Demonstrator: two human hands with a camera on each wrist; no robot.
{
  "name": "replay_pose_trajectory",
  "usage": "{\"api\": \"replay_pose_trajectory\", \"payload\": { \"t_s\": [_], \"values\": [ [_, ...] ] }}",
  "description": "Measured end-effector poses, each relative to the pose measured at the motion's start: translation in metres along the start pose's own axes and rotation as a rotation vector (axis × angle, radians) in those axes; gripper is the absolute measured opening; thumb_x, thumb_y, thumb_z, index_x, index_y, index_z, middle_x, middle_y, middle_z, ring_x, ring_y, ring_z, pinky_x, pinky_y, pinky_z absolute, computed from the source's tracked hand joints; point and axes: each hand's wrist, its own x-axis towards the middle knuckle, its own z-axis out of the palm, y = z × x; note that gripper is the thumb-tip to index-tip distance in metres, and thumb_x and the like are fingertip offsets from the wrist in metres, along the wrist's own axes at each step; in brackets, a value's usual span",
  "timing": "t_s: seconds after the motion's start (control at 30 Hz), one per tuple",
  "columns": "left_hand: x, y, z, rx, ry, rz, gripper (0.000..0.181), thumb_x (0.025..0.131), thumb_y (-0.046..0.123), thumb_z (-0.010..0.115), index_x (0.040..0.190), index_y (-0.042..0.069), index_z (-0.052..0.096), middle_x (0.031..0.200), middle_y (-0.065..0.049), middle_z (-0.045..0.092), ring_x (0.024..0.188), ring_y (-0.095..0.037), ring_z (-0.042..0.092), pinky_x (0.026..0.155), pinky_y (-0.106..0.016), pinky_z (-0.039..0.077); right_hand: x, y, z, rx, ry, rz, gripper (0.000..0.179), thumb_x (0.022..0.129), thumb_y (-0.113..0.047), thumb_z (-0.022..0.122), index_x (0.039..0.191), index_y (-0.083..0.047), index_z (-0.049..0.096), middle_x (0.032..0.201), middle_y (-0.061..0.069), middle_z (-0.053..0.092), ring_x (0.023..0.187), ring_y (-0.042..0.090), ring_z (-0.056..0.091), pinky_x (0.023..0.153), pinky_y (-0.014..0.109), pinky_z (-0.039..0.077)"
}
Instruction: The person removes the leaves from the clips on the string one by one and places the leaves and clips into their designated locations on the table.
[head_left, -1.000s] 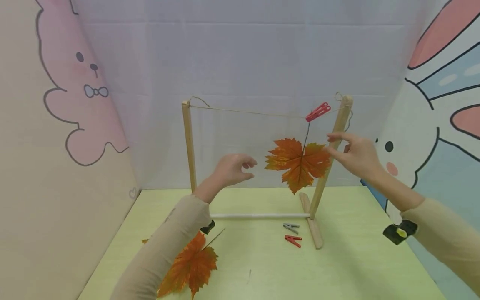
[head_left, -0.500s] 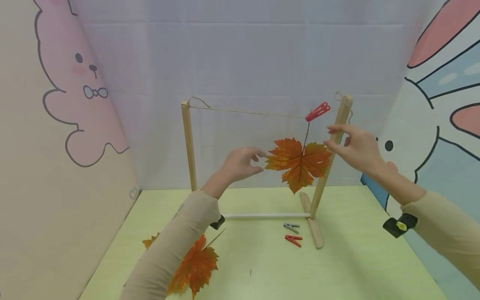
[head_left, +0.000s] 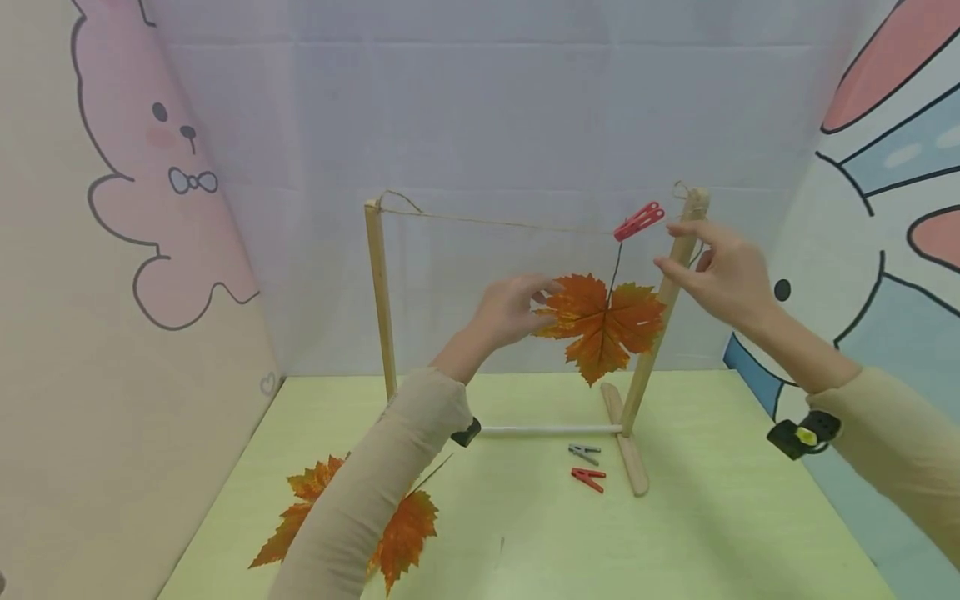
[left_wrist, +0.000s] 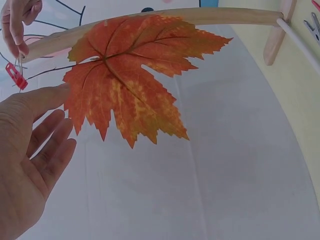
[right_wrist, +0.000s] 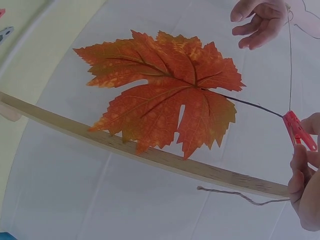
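An orange maple-type leaf hangs by its dark stem from a red clothespin, which is clipped on a thin twine. My left hand is at the leaf's left edge, fingers loosely bent and apart from the thumb, with nothing between them. In the left wrist view, the thumb tip overlaps the leaf. My right hand is raised beside the clothespin's handle end, thumb and index finger spread. The right wrist view shows this hand right by the clothespin.
The twine runs between two wooden posts of a stand, joined low by a white rod. A grey clothespin and a red one lie on the table. More orange leaves lie partly under my left sleeve.
My left hand has moved right and up to the hanging leaf's left edge. My right hand has risen slightly toward the clothespin's level, thumb and index finger spreading wider.
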Motion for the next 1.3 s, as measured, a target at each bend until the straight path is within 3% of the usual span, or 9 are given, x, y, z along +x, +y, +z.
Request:
{"api": "replay_pose_trajectory", "payload": {
  "t_s": [0.3, 0.47, 0.63, 0.8, 0.97, 1.13, 1.3],
  "values": [
    [0.009, 0.007, 0.006, -0.118, 0.087, -0.034, 0.036, 0.082, 0.019, 0.067, 0.117, 0.013, 0.061, 0.110, 0.000, 0.062, 0.094, -0.011, 0.059, 0.077, -0.022, 0.046, 0.008, 0.002, -0.002, 0.021, 0.022, -0.033, 0.042, 0.078, -0.007, 0.069, 0.117, 0.003, 0.057, 0.105, 0.018, 0.061, 0.049, -0.012, 0.036, 0.046, 0.007, 0.032],
    [0.015, 0.009, 0.011, -0.142, 0.119, -0.052, 0.035, 0.081, 0.022, 0.069, 0.115, 0.014, 0.062, 0.108, 0.001, 0.064, 0.094, -0.012, 0.059, 0.077, -0.020, 0.046, 0.010, 0.003, -0.002, 0.039, 0.051, -0.068, 0.039, 0.078, -0.002, 0.068, 0.115, 0.002, 0.058, 0.106, 0.017, 0.061, 0.045, -0.008, 0.033, 0.046, 0.007, 0.031],
    [0.022, 0.015, 0.014, -0.150, 0.131, -0.082, 0.038, 0.081, 0.023, 0.068, 0.118, 0.016, 0.060, 0.111, 0.003, 0.062, 0.096, -0.012, 0.057, 0.078, -0.020, 0.045, 0.015, 0.003, -0.003, 0.027, 0.054, -0.081, 0.039, 0.078, -0.003, 0.068, 0.115, 0.002, 0.058, 0.109, 0.017, 0.061, 0.045, -0.008, 0.032, 0.047, 0.007, 0.031],
    [0.030, 0.022, 0.014, -0.163, 0.118, -0.087, 0.041, 0.082, 0.023, 0.068, 0.121, 0.016, 0.058, 0.116, 0.004, 0.060, 0.101, -0.010, 0.055, 0.084, -0.019, 0.043, 0.019, 0.004, -0.002, 0.014, 0.016, -0.048, 0.040, 0.080, -0.007, 0.067, 0.117, 0.002, 0.056, 0.110, 0.017, 0.060, 0.048, -0.008, 0.035, 0.049, 0.006, 0.032],
    [0.037, 0.027, 0.016, -0.179, 0.124, -0.084, 0.042, 0.082, 0.022, 0.068, 0.122, 0.015, 0.057, 0.117, 0.003, 0.060, 0.097, -0.009, 0.057, 0.082, -0.017, 0.043, 0.024, 0.005, 0.000, -0.008, -0.015, -0.023, 0.040, 0.082, -0.013, 0.066, 0.118, 0.002, 0.056, 0.110, 0.017, 0.060, 0.053, -0.010, 0.038, 0.051, 0.004, 0.033],
    [0.042, 0.035, 0.018, -0.220, 0.184, -0.054, 0.040, 0.082, 0.019, 0.068, 0.121, 0.013, 0.058, 0.114, 0.000, 0.061, 0.091, -0.011, 0.059, 0.078, -0.016, 0.044, 0.026, 0.002, 0.000, -0.020, -0.046, 0.008, 0.042, 0.083, -0.016, 0.065, 0.121, -0.001, 0.055, 0.111, 0.017, 0.060, 0.054, 0.000, 0.038, 0.049, 0.010, 0.033],
    [0.045, 0.040, 0.021, -0.222, 0.177, -0.067, 0.042, 0.082, 0.018, 0.067, 0.123, 0.013, 0.055, 0.114, 0.000, 0.060, 0.093, -0.009, 0.058, 0.078, -0.013, 0.044, 0.029, -0.002, 0.002, -0.023, -0.085, 0.047, 0.044, 0.085, -0.019, 0.064, 0.124, -0.004, 0.053, 0.115, 0.017, 0.058, 0.057, 0.014, 0.040, 0.049, 0.018, 0.033]
  ]
}}
